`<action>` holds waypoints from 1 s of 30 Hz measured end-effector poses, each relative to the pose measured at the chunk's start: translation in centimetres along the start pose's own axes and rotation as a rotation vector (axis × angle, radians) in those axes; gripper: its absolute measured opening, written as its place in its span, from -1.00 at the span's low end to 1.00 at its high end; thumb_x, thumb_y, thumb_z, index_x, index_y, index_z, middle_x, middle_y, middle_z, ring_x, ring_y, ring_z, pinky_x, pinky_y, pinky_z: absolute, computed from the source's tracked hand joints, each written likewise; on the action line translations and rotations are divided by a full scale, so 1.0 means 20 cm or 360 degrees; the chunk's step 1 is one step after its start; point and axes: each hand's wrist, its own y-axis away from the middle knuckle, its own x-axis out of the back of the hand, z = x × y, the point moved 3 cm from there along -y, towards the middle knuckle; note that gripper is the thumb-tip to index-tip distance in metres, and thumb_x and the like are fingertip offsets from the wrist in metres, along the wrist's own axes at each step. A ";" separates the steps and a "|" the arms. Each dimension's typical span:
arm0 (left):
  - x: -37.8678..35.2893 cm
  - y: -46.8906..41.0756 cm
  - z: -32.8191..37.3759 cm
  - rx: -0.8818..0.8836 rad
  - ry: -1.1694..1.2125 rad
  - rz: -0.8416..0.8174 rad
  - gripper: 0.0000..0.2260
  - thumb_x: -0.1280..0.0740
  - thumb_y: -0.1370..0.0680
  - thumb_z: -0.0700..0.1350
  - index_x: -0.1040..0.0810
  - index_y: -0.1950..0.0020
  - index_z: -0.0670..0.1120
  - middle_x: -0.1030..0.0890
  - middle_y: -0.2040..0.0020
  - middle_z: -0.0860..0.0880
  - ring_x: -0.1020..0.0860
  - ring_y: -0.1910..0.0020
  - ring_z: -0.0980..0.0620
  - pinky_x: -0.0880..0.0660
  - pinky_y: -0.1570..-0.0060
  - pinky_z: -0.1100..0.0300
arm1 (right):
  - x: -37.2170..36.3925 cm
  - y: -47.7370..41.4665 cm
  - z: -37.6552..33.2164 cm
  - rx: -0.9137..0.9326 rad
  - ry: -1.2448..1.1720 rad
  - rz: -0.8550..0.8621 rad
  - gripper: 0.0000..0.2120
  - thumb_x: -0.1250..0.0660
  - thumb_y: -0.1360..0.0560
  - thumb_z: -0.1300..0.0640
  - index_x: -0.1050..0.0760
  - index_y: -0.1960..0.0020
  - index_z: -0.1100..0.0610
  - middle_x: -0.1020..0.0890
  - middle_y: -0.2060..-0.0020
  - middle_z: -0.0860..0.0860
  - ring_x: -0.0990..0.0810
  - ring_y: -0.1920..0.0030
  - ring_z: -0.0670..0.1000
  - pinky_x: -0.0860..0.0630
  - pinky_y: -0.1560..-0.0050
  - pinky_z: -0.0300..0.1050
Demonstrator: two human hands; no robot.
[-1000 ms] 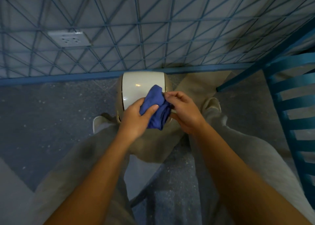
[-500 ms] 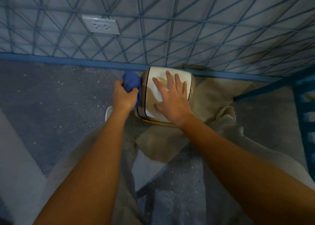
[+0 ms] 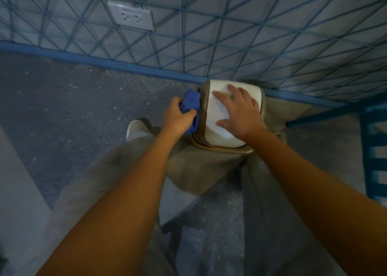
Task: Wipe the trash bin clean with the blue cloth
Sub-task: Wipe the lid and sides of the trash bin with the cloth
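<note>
Hands on trash bin point(image 3: 222, 149): left hand point(image 3: 178, 119) gripping blue cloth point(image 3: 190, 101), right hand point(image 3: 243, 112) flat on lid point(image 3: 217, 133); tipping risk from hard push

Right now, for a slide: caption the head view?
Left hand holds blue cloth against trash bin; right hand flat on lid.

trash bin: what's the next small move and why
Probably drag the blue cloth down the left wall of the trash bin: the left hand grips it bunched against that side, while the right hand lies flat on the white lid, steadying it.
</note>
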 end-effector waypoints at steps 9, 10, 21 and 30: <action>-0.11 0.00 -0.03 -0.0212 0.0340 0.0041 -0.70 -0.25 -0.55 0.02 -0.39 -0.24 -0.05 -0.49 -0.18 -0.04 -0.45 -0.22 -0.02 -0.39 -0.26 0.03 | 0.09 -0.13 -0.04 -0.0039 -0.0081 -0.0122 -0.30 -0.33 -0.43 -0.15 -0.08 -0.47 -0.18 -0.21 -0.35 0.15 -0.18 -0.34 0.24 -0.24 -0.31 0.36; -0.13 0.01 -0.06 -0.0217 0.0277 0.0036 -0.59 -0.25 -0.53 0.05 -0.34 -0.34 -0.05 -0.45 -0.29 -0.07 -0.41 -0.30 -0.05 -0.35 -0.33 0.00 | 0.08 -0.13 -0.05 -0.0050 -0.0061 -0.0139 -0.29 -0.34 -0.43 -0.15 -0.07 -0.47 -0.19 -0.17 -0.39 0.14 -0.13 -0.38 0.23 -0.20 -0.32 0.40; -0.15 0.09 -0.16 0.0011 0.0174 0.0173 -0.71 -0.24 -0.57 -0.06 -0.44 -0.25 -0.14 -0.51 -0.21 -0.16 -0.47 -0.21 -0.09 -0.38 -0.15 0.11 | 0.06 -0.13 -0.06 -0.0079 -0.0045 -0.0264 -0.26 -0.30 -0.48 -0.12 0.07 -0.49 -0.21 0.02 -0.53 0.07 0.12 -0.52 0.19 0.01 -0.35 0.46; -0.40 0.38 -0.31 0.0157 0.0137 0.0381 -0.79 -0.39 -0.45 -0.17 -0.50 -0.05 -0.19 -0.52 -0.13 -0.18 -0.52 -0.12 -0.09 -0.39 0.00 0.27 | 0.07 -0.12 -0.06 -0.0072 -0.0055 -0.0297 -0.26 -0.29 -0.48 -0.13 0.08 -0.50 -0.19 0.02 -0.53 0.06 0.12 -0.52 0.18 0.01 -0.37 0.44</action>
